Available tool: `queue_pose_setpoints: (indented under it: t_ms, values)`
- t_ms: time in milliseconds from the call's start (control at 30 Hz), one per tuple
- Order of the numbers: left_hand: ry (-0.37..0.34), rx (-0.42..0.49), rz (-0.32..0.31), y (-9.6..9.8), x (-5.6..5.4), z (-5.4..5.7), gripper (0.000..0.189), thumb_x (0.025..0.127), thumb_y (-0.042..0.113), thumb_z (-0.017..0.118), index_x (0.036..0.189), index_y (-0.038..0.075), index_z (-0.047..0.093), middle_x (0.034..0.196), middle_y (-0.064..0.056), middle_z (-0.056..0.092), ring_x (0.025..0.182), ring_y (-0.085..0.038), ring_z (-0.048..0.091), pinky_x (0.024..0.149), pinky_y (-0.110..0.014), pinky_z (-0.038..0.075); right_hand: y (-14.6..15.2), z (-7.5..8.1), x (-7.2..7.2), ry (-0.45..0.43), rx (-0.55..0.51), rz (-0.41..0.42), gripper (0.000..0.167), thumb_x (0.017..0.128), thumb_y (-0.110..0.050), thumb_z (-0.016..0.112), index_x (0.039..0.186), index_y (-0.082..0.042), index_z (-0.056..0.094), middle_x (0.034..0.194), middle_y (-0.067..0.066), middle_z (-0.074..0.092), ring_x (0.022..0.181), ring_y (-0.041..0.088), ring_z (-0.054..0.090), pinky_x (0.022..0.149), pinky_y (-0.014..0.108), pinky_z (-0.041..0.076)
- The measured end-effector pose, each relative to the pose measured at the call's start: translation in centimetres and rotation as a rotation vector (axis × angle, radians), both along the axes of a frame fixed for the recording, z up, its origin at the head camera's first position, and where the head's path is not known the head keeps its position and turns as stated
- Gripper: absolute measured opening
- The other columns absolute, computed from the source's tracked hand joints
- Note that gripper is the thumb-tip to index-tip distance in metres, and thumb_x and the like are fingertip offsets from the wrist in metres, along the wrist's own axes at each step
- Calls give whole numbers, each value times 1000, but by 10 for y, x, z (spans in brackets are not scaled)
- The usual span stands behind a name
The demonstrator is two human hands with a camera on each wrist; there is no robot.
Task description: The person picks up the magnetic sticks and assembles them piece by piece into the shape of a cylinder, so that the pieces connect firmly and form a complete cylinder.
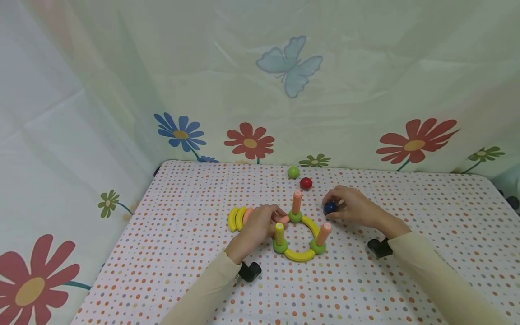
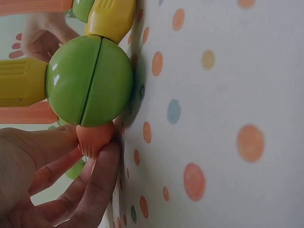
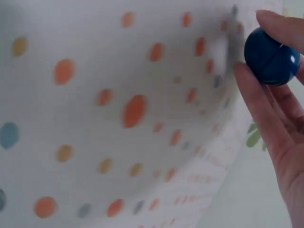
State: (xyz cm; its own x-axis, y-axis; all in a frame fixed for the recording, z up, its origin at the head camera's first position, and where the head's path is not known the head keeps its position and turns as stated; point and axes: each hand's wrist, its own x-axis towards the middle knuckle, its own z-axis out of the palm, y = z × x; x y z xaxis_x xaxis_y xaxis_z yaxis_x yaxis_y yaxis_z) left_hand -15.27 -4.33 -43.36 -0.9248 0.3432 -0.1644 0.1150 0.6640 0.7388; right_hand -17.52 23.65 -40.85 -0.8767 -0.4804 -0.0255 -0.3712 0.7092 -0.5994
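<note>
My left hand (image 1: 262, 222) pinches an orange-pink toy piece (image 2: 96, 138) that meets a green ball connector (image 2: 90, 80). That connector is part of a ring of green balls, curved yellow pieces (image 1: 299, 256) and upright sticks, one yellow (image 1: 279, 234) and two orange (image 1: 323, 234). To the right of the ring my right hand (image 1: 353, 206) holds a dark blue ball (image 3: 270, 57) between thumb and fingers. A seam line runs across the blue ball in the right wrist view. Part of the orange-pink piece is hidden by the left fingers.
Behind the ring lie a red ball (image 1: 306, 183) and a light green ball (image 1: 293, 172). Curved yellow pieces (image 1: 232, 219) and a partly hidden pink one (image 1: 247, 214) lie left of the left hand. A flowered curtain (image 1: 325, 113) hangs behind the dotted tablecloth (image 1: 178, 198).
</note>
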Motion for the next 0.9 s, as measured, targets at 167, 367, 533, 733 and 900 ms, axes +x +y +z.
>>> queue_pose_setpoints:
  t_ms: [167,367,533,733,900]
  values:
    - [0,-6,2,0,0,1,22,94,16,81,115,11,76,88,4,62,78,-11,53,67,-22,45,-2,20,-3,36,-76,15,31,82,-3,89,107,-1,71,107,12,64,100,31,67,77,36,62]
    - [13,-14,-1,0,0,1,21,94,16,81,113,10,76,88,4,63,77,-11,54,67,-22,45,-17,66,-10,129,-100,104,33,84,-1,86,114,-1,72,111,10,68,99,26,68,80,39,63]
    - [20,-17,-6,0,0,0,21,94,16,81,113,9,76,87,3,63,76,-11,53,67,-22,45,-38,102,-16,212,-125,243,35,83,-1,88,114,-5,74,111,5,68,94,19,71,80,37,62]
    - [6,-4,-10,-2,-1,0,22,94,16,81,114,9,75,88,3,63,77,-11,54,67,-22,46,-62,116,-14,241,-81,384,32,80,1,89,106,-10,75,108,0,65,89,12,71,79,29,61]
    - [0,6,-17,-2,-2,0,21,94,17,81,113,9,75,88,4,64,77,-10,56,68,-22,47,-69,106,-15,241,13,413,32,79,1,90,105,-10,75,104,0,63,87,14,67,78,32,61]
